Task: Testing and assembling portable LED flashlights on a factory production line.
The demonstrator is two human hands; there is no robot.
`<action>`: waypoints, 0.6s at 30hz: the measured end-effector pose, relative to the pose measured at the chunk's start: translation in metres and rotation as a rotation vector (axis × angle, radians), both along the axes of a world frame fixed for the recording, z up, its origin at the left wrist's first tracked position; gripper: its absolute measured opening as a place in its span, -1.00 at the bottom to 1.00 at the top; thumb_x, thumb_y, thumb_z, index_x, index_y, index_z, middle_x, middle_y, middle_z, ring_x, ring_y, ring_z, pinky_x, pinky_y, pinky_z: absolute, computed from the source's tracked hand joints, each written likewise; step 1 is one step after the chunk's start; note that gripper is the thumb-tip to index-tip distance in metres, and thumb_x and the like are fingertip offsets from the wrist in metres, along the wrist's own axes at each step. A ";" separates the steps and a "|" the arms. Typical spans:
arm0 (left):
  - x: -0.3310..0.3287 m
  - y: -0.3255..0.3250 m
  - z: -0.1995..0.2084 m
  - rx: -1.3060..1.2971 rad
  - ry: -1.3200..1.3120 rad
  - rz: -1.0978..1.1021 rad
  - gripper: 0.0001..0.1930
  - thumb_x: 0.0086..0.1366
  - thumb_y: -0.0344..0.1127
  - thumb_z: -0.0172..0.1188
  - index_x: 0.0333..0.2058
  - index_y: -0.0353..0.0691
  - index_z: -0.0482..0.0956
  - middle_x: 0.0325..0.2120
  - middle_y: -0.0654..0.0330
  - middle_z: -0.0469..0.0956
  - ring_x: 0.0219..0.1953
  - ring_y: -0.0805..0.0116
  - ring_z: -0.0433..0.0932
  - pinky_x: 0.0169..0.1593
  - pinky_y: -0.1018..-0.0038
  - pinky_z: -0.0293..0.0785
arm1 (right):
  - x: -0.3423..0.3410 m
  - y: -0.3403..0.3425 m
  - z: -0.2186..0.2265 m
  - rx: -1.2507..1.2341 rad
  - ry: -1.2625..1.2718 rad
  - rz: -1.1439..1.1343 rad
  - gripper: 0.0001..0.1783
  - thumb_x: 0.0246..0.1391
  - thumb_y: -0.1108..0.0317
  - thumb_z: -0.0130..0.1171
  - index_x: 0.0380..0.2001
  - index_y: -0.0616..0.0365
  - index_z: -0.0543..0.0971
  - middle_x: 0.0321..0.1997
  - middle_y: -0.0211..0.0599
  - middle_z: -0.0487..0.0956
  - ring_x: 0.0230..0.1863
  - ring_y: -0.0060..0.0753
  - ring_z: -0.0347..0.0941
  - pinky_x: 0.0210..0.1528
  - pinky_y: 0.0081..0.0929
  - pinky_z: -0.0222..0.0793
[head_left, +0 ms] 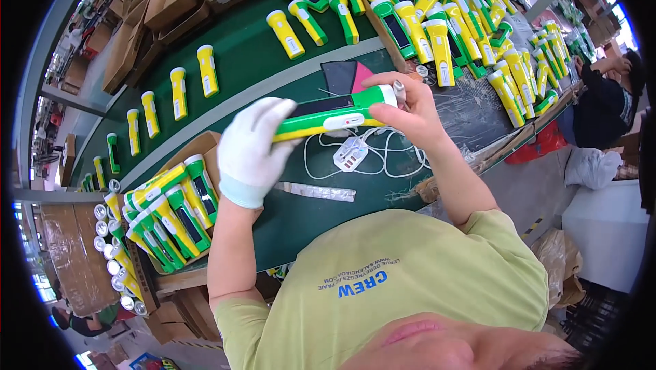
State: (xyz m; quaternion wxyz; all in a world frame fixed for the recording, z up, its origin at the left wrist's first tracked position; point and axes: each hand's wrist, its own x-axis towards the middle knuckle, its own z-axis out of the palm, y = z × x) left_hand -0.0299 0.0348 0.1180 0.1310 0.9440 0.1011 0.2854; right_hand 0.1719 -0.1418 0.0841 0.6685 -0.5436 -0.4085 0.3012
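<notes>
A green and yellow flashlight with a dark solar panel lies level between my hands, above the green bench. My left hand, in a white glove, grips its tail end. Bare fingers of my right hand close around the lamp end, the thumb pressing near the white collar. Something small and silvery shows by those fingers; I cannot make out what it is. Below the flashlight, a white USB charging hub with loose white cables rests on the bench, and a flat silvery strip lies nearer to me.
Several spaced flashlights stand along the green conveyor belt. A large pile of flashlights covers the right side. At left, a cardboard box holds more. A dark and pink piece lies beyond my hands. Another person is at far right.
</notes>
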 end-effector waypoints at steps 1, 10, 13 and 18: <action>-0.004 0.011 -0.005 0.021 0.041 0.079 -0.52 -0.04 -0.45 0.33 -0.06 -0.11 0.52 -0.14 0.11 0.55 -0.09 0.06 0.52 -0.02 0.29 0.46 | 0.002 0.002 -0.005 -0.065 0.014 -0.022 -0.63 0.05 0.41 0.25 -0.04 0.26 0.53 -0.33 -0.49 0.53 -0.37 -0.81 0.37 -0.35 -0.79 0.26; 0.033 -0.032 -0.041 -0.114 -0.051 -0.079 -0.38 -0.03 -0.16 0.42 0.02 -0.20 0.46 -0.16 0.02 0.57 -0.17 0.05 0.58 -0.12 0.28 0.49 | -0.006 0.022 -0.014 -0.162 -0.108 0.010 -0.69 0.12 0.40 0.20 -0.08 0.29 0.53 -0.32 -0.46 0.55 -0.41 -0.82 0.37 -0.41 -0.79 0.25; 0.050 -0.031 -0.072 -0.641 0.023 0.140 -0.54 0.20 -0.12 0.26 -0.01 -0.26 0.44 -0.33 0.04 0.57 -0.36 0.13 0.59 -0.28 0.32 0.51 | 0.006 0.026 -0.018 -0.109 -0.017 -0.113 -0.59 0.28 0.20 -0.08 -0.01 0.30 0.50 -0.31 -0.33 0.58 -0.56 -0.72 0.33 -0.55 -0.73 0.17; 0.054 -0.001 -0.114 -2.032 -0.406 0.023 -0.63 0.42 0.00 -0.05 -0.06 -0.20 0.38 -0.39 0.17 0.53 -0.44 0.41 0.52 -0.33 0.46 0.52 | 0.035 0.021 -0.040 -0.301 0.077 -0.179 -0.73 0.21 0.38 0.01 -0.12 0.27 0.58 -0.53 -0.44 0.51 -0.62 -0.80 0.19 -0.60 -0.73 -0.01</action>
